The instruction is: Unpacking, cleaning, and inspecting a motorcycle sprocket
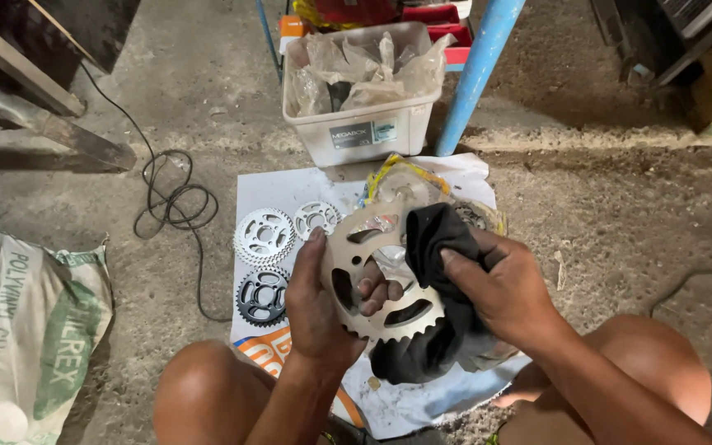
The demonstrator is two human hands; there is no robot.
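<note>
My left hand [316, 303] grips a large silver toothed sprocket [356, 239] by its left rim, with fingers poking through its cut-outs. My right hand [500, 288] presses a black cloth [434, 239] against the sprocket's right side; the cloth hangs down below it. Both hands are held above a white sheet [265, 191] spread on the concrete floor. On that sheet, left of my hands, lie a silver sprocket [264, 236], a smaller silver one [316, 217] and a black one [261, 297]. Another sprocket in plastic wrap [405, 185] lies behind the held one.
A white plastic bin [364, 124] stuffed with clear plastic bags stands beyond the sheet, next to a blue pole [475, 74]. A black cable [170, 198] coils on the floor at left. A printed white sack [26, 330] lies at far left. My bare knees [208, 395] frame the sheet.
</note>
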